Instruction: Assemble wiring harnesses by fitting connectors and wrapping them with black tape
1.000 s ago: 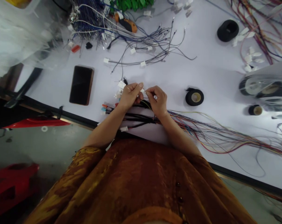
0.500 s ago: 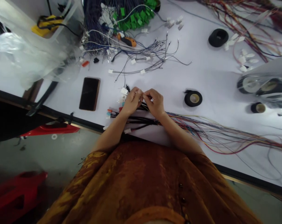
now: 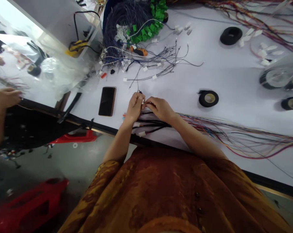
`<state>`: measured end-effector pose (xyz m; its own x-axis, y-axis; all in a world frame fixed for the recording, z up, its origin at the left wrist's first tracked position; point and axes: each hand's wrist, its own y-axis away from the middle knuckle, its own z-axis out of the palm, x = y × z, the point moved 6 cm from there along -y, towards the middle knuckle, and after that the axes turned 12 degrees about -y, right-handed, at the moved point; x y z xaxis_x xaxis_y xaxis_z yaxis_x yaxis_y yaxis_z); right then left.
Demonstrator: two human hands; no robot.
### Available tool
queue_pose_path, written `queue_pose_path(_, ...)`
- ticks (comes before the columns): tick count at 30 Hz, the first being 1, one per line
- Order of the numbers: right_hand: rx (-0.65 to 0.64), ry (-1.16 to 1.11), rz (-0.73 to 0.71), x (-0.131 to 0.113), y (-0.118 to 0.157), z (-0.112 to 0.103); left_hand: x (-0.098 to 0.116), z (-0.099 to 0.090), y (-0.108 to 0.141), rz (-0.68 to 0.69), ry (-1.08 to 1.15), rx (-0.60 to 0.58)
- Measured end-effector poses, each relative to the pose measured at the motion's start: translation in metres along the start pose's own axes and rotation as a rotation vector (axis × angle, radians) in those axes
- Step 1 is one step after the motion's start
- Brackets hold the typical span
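My left hand point(image 3: 134, 107) is closed around a small white connector point(image 3: 143, 102), which shows at its fingertips. My right hand point(image 3: 161, 109) pinches a thin wire point(image 3: 146, 102) right up against that connector; most of the wire is hidden by the fingers. Below both hands a wire harness point(image 3: 158, 124) with black-sleeved branches lies along the table's front edge, its coloured wires point(image 3: 224, 129) running off to the right. White connectors point(image 3: 142, 133) end some branches. A short black piece point(image 3: 140, 92) pokes out just above my left fingertips.
A phone point(image 3: 107, 101) lies to the left, a black tape roll point(image 3: 208, 98) to the right. Behind are loose grey wires point(image 3: 158, 55), an orange-handled tool point(image 3: 139, 51) and green-tagged wires point(image 3: 148, 30). At far left, a co-worker's hand point(image 3: 5, 97) is over the table. A red stool point(image 3: 32, 207) stands below.
The view has swung left, bringing a co-worker's hands into sight. My left hand has turned so the white connector shows, and my right fingers are still pinched beside it.
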<state>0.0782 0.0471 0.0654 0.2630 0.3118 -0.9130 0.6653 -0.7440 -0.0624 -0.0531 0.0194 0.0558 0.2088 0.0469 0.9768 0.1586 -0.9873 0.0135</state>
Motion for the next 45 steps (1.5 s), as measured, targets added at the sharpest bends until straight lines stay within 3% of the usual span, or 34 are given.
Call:
queue_pose_path(8, 0.017, 0.044, -0.131, 0.006, 0.007, 0.003, 0.01, -0.005, 0.012, 0.055, -0.184, 0.011)
queue_pose_path(17, 0.167, -0.066, -0.285, 0.017, 0.025, -0.013, 0.011, -0.003, 0.008, 0.005, -0.237, -0.165)
queue_pose_path(24, 0.192, 0.037, -0.288, 0.027, 0.03, -0.019, 0.009, -0.006, 0.002, 0.066, -0.295, -0.076)
queue_pose_path(28, 0.235, 0.023, -0.288, 0.029, 0.037, -0.024, 0.01, -0.009, -0.001, 0.081, -0.232, -0.097)
queue_pose_path(32, 0.396, -0.076, -0.281, 0.021, 0.043, -0.03, 0.008, -0.011, 0.001, 0.016, 0.003, -0.083)
queue_pose_path(36, 0.497, -0.121, -0.248, 0.01, 0.048, -0.03, -0.004, 0.007, 0.012, -0.148, 0.2, -0.083)
queue_pose_path(40, 0.466, -0.088, -0.18, 0.007, 0.049, -0.026, -0.005, 0.032, 0.016, -0.223, 0.269, -0.104)
queue_pose_path(45, 0.411, -0.065, -0.154, 0.009, 0.044, -0.024, -0.002, 0.034, 0.009, -0.272, 0.225, -0.038)
